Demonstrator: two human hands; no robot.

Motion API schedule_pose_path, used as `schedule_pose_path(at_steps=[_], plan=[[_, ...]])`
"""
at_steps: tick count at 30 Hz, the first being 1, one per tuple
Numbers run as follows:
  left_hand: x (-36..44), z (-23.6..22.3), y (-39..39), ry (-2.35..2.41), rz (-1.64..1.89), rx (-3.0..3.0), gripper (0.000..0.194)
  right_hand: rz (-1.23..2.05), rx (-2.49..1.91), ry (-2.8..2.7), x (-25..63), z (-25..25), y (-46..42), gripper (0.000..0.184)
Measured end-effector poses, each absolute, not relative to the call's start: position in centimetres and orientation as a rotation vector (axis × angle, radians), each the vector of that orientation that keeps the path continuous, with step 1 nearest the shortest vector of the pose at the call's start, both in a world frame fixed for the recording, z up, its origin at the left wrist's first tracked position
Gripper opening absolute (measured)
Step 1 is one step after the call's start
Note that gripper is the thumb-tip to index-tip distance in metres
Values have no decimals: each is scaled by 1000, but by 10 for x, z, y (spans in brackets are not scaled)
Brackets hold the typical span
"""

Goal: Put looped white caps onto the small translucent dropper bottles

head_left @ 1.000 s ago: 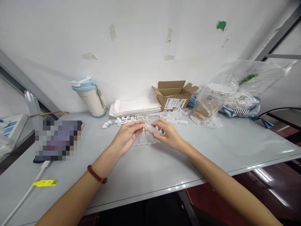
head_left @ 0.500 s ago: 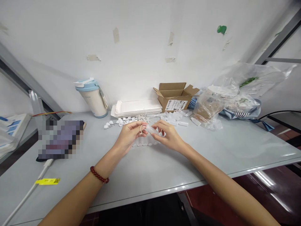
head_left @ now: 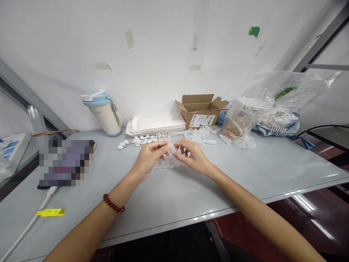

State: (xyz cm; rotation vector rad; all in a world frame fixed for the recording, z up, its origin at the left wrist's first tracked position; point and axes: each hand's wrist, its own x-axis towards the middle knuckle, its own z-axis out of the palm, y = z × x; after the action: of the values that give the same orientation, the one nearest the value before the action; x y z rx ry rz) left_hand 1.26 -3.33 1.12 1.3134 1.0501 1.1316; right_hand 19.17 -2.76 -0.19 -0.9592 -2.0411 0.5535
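My right hand [head_left: 191, 154] is closed around a small translucent plastic tube [head_left: 174, 149], which is tilted with its upper end towards my left hand. At that end my left hand [head_left: 152, 154] pinches with thumb and fingertips; whatever lies between them is too small to make out. Under both hands a row of similar clear tubes [head_left: 165, 164] lies on the table, partly hidden by my fingers. Just beyond them is a tangle of thin white strings [head_left: 163, 136]. White caps [head_left: 144, 139], some with thin stems, are scattered left of the strings.
More loose tubes [head_left: 200, 135] lie before an open cardboard box [head_left: 203, 111]. Flat white boxes [head_left: 156, 123] are stacked beside it. A blue-lidded cup [head_left: 105, 116] and a charging phone [head_left: 68, 163] stand and lie at left. Plastic bags [head_left: 240, 122] fill the right back of the grey table [head_left: 245, 163].
The white string that looped from my left fingertips no longer shows; it seems to have gone in at the tube's end. My right hand keeps hold of the tube.
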Motion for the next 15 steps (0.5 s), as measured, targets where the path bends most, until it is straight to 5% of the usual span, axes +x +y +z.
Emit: schedule_pose_path(at_steps=[8, 15], plan=[[19, 8, -36, 1212, 1167, 1436, 25, 442, -982, -2076, 186, -9, -31, 34], [24, 9, -41, 1207, 1194, 1505, 24, 649, -1003, -1926, 184, -2, -32, 14]])
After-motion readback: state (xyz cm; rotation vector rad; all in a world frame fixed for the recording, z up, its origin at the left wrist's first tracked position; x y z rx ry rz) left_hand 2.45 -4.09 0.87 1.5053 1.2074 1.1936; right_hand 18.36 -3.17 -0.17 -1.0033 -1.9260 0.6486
